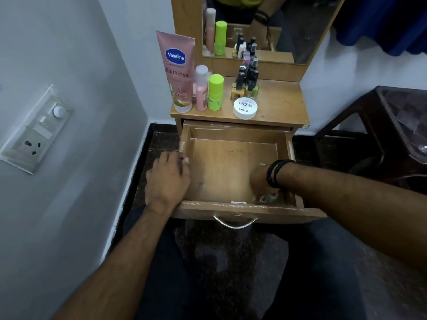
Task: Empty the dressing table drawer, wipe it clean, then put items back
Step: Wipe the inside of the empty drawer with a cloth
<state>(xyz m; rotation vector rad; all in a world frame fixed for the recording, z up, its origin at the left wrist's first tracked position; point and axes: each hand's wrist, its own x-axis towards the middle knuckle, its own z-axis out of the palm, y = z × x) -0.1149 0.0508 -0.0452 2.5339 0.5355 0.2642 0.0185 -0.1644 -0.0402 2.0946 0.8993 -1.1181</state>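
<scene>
The wooden drawer [233, 162] is pulled out, its floor mostly bare. My left hand [168, 179] rests over the drawer's left wall, fingers curled on the rim. My right hand [261, 181], with black bands at the wrist, reaches down into the front right corner, where a few small pale items [268, 197] lie; its fingers are hidden, so whether they hold anything is unclear. On the tabletop [277, 105] stand a pink Vaseline tube [178, 70], a pink bottle [201, 88], a green bottle [216, 92], several nail polish bottles [247, 82] and a white round tub [245, 108].
A mirror [265, 28] rises behind the tabletop. A wall with a switch and socket panel [37, 130] is on the left. A dark brown plastic chair [392, 132] stands to the right. The drawer's metal handle [234, 221] faces my knees above the dark floor.
</scene>
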